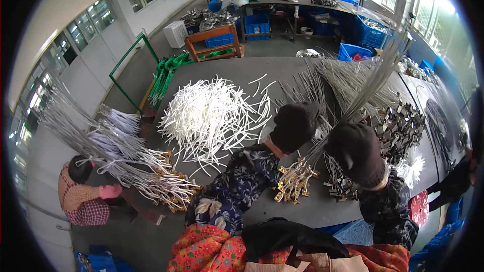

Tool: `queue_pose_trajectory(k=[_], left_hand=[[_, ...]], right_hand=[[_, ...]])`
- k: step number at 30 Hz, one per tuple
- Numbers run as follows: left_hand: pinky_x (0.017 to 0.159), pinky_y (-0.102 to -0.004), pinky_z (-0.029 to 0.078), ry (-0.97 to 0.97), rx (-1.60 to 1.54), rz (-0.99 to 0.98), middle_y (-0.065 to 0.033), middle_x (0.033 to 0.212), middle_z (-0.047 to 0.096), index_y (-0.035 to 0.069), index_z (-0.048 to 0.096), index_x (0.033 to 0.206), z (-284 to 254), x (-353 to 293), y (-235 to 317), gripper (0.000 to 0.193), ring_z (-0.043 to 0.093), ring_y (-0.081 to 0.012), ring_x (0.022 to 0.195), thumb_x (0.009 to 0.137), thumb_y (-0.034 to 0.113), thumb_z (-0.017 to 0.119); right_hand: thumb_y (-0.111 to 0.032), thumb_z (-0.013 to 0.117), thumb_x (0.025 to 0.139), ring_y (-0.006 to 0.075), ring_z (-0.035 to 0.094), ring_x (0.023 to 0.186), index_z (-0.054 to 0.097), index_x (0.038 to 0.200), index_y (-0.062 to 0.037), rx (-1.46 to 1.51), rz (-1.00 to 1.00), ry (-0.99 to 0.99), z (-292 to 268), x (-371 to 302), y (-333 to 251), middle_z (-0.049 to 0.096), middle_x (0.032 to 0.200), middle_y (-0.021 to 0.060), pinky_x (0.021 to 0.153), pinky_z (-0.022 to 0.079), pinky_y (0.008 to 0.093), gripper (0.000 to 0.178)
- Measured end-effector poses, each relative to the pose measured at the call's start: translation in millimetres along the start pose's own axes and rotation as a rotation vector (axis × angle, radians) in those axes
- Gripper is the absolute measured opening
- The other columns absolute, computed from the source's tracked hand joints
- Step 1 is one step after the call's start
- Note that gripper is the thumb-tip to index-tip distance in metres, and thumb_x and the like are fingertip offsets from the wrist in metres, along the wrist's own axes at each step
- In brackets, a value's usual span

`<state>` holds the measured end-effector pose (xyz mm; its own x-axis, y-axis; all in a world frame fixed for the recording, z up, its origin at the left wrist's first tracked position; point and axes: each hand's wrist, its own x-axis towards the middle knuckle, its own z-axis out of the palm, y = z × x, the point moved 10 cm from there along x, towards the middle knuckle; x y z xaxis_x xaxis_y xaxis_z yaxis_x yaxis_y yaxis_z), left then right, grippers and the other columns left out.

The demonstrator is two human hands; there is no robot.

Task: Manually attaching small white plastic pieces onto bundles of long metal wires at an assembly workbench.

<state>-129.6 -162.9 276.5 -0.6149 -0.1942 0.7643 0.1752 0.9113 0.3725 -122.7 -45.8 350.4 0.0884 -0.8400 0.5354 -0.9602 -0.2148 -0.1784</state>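
Observation:
Both my hands wear dark brown gloves. My left hand and my right hand are closed on a bundle of long, thin grey wires that slants up to the far right. The gloves hide the fingertips. Below my left hand, the bundle's near end fans out into pale leads with gold-coloured terminals over the grey table. A big heap of short white tubes lies left of my hands. Beyond my right hand is a pile of small dark metal pieces.
More tied wire bundles with gold-coloured ends cover the table's left side. A co-worker with a pink glove is beside them. Loose grey wires lie at the far right. Behind the table stand a wooden chair and blue crates.

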Motion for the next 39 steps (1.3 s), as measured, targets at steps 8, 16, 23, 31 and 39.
queue_pose_trajectory(k=[8, 16, 23, 31, 39], left_hand=[[0.067, -0.0376, 0.053, 0.05, 0.042, 0.254, -0.014, 0.102, 0.064, 0.004, 0.061, 0.11, -50, -21, 69, 0.038, 0.066, -0.0301, 0.082, 0.078, 0.018, 0.076], [0.066, -0.0363, 0.053, -0.153, -0.311, -0.179, -0.0104, 0.09, 0.068, 0.007, 0.063, 0.11, -33, -34, 34, 0.042, 0.067, -0.0268, 0.071, 0.077, 0.027, 0.079], [0.085, -0.0394, 0.051, -0.049, -0.18, -0.007, -0.0138, 0.109, 0.063, 0.0, 0.068, 0.097, -46, -34, 63, 0.025, 0.063, -0.0324, 0.099, 0.074, 0.004, 0.072], [0.08, -0.0378, 0.049, 0.107, 0.116, -0.372, -0.0169, 0.102, 0.061, -0.001, 0.061, 0.103, -33, -85, -9, 0.021, 0.061, -0.0323, 0.09, 0.083, 0.006, 0.056], [0.088, -0.0306, 0.048, 0.419, -0.406, -0.366, -0.0077, 0.109, 0.061, -0.002, 0.058, 0.116, -29, -29, 53, 0.029, 0.058, -0.0174, 0.101, 0.089, 0.008, 0.06]], right_hand=[[-0.013, 0.072, 0.074, 0.0299, 0.066, 0.075, 0.064, 0.087, -0.0065, -0.026, 0.346, 0.214, -11, -11, 31, 0.065, 0.086, 0.0107, 0.064, 0.052, 0.0393, 0.017], [-0.009, 0.073, 0.075, 0.028, 0.064, 0.08, 0.066, 0.089, -0.0062, 0.227, 0.24, 0.091, 3, -20, 29, 0.064, 0.09, 0.0107, 0.07, 0.051, 0.0371, 0.016], [-0.014, 0.068, 0.082, 0.0259, 0.065, 0.078, 0.066, 0.09, -0.0088, 0.297, 0.261, 0.098, 6, -12, 42, 0.065, 0.087, 0.0081, 0.067, 0.053, 0.0361, 0.01], [-0.034, 0.064, 0.079, 0.0285, 0.057, 0.069, 0.062, 0.08, -0.007, -0.106, -0.309, 0.339, -13, -2, 1, 0.057, 0.072, 0.0097, 0.057, 0.046, 0.0423, 0.027], [-0.029, 0.068, 0.073, 0.0235, 0.056, 0.059, 0.062, 0.085, -0.0071, -0.165, -0.269, 0.571, -32, -22, 19, 0.058, 0.075, 0.0077, 0.05, 0.044, 0.038, 0.026]])
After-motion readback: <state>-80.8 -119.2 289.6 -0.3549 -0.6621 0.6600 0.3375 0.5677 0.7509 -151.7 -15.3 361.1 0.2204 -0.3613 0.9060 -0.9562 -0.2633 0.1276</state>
